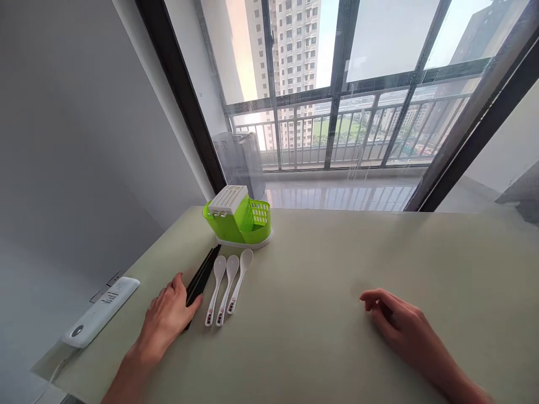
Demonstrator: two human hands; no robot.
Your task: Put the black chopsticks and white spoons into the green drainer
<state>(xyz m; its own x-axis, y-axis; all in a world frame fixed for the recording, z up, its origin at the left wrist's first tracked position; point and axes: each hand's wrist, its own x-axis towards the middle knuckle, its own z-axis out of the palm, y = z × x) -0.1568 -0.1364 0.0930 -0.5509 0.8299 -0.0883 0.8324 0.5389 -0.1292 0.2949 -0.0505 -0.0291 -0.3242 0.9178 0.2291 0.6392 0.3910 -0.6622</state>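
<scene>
My left hand [168, 317] lies on the pale green table [320, 269], its fingers closing over the near end of a bundle of black chopsticks [205, 270]. Just right of the chopsticks lie three white spoons [228, 289], side by side, bowls pointing away from me. Behind them stands a green cutlery holder [238, 220] with a white slotted lid and a mesh basket part. My right hand [393, 322] rests on the table far to the right, fingers loosely curled, nothing in it.
A white power strip [101, 311] lies past the table's left edge near the wall. Behind the table are a large window, a balcony railing and a translucent bin [238, 160].
</scene>
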